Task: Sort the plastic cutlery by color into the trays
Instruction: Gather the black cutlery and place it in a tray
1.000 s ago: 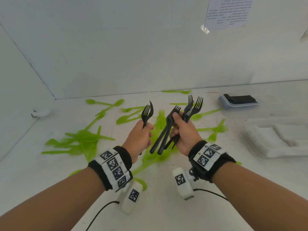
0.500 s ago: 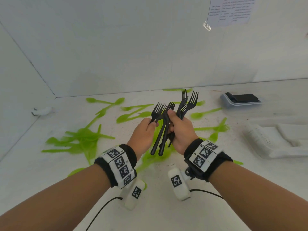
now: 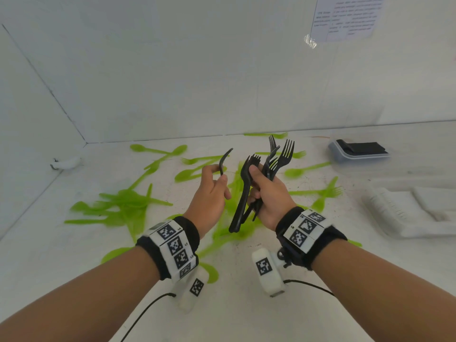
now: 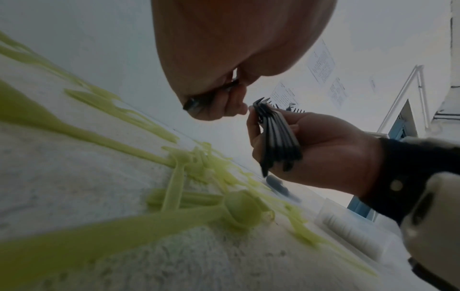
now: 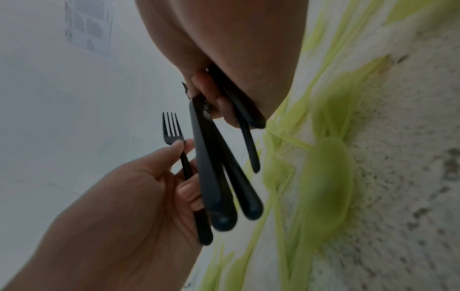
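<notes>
Left hand (image 3: 209, 193): slim black fork (image 3: 224, 161) | right hand (image 3: 270, 198): black forks bundle (image 3: 246, 191)

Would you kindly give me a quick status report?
Left hand grips one black fork. Right hand grips black fork bundle. Green cutlery unsorted on table; nothing blocking.

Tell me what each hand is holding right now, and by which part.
The left hand pinches a single black fork by its handle, just below the tines. The right hand grips a bundle of black forks around mid-handle, tines up.
</notes>
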`<state>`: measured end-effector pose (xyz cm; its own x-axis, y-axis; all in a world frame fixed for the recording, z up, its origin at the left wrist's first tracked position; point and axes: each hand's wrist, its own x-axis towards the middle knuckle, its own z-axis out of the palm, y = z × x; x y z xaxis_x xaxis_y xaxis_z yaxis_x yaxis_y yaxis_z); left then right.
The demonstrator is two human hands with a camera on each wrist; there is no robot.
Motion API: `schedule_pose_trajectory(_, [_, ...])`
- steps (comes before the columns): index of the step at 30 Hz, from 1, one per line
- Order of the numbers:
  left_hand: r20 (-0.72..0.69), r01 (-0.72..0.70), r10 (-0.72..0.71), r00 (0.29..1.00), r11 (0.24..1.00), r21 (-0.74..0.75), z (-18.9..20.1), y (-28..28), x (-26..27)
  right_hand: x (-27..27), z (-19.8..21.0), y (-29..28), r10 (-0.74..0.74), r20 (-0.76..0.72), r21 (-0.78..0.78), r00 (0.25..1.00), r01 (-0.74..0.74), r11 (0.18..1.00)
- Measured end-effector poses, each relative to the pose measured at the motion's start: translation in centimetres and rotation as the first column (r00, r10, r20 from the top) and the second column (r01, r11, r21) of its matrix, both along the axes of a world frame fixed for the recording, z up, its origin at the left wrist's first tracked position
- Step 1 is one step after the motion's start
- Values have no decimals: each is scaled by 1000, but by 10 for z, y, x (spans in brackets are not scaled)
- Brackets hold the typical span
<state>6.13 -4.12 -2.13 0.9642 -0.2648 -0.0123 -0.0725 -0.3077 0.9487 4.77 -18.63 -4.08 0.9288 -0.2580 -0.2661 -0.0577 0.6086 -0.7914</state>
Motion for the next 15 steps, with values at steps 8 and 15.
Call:
schedule_pose_trajectory(8, [-197, 43, -83, 977, 979, -199, 6, -7, 3, 0, 0, 13, -16, 20, -99, 1000, 18, 995])
schedule_pose_trajectory(15, [-268, 136, -228, 936, 937, -321, 17, 9, 2, 4, 1, 24, 43, 19, -195, 999, -39, 980])
